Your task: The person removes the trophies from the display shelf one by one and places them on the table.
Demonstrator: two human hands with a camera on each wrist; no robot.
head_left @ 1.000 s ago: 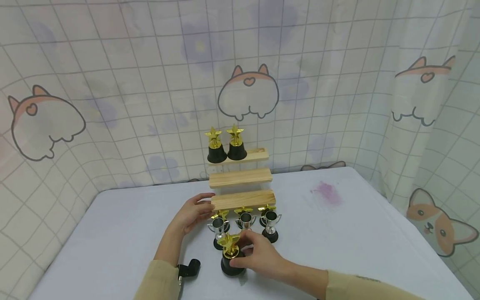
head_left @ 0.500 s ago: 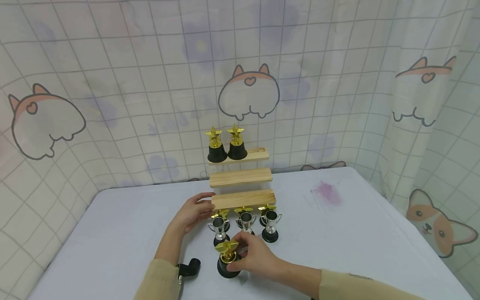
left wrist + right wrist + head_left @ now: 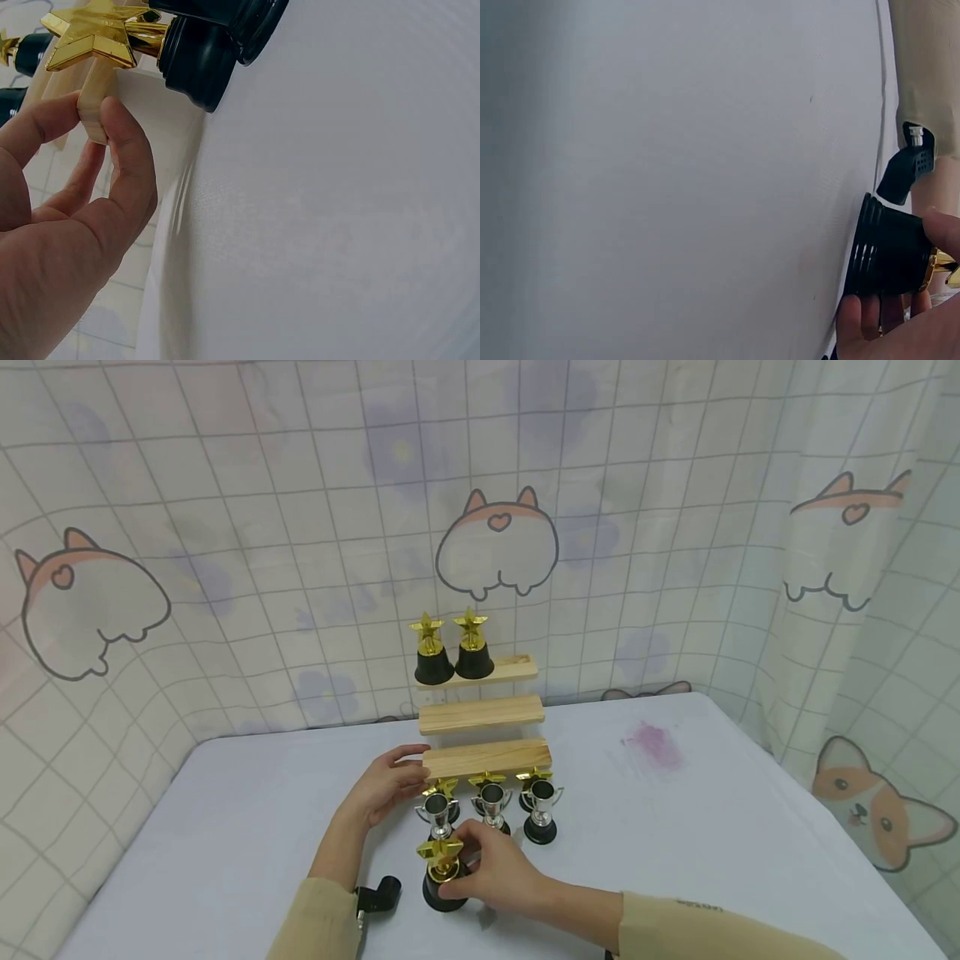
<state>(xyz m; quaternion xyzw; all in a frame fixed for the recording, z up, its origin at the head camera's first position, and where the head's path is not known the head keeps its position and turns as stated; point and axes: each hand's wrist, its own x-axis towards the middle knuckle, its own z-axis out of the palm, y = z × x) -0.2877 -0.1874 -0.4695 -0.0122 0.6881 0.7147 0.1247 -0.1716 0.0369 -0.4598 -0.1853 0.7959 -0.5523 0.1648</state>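
Observation:
In the head view my right hand (image 3: 498, 870) grips the black base of a gold star trophy (image 3: 441, 853) near the table's front. The right wrist view shows thumb and fingers on either side of that black base (image 3: 889, 251). At the left end of a stepped wooden stand, my left hand (image 3: 386, 787) pinches the lowest board (image 3: 487, 758); the left wrist view shows this board end (image 3: 93, 105) between thumb and fingers. Behind the held trophy stand three silver cups, a left cup (image 3: 438, 807), a middle cup (image 3: 492, 800) and a right cup (image 3: 542, 806).
Three more star trophies, one of them in the middle (image 3: 487, 777), stand partly hidden behind the cups. Two star trophies, a left one (image 3: 433, 667) and a right one (image 3: 474, 662), occupy the top board (image 3: 515, 669). A black camera mount (image 3: 380, 896) sits at my left wrist.
My right hand has moved left with the star trophy, which now stands in front of the left cup. My left hand stays at the board's end.

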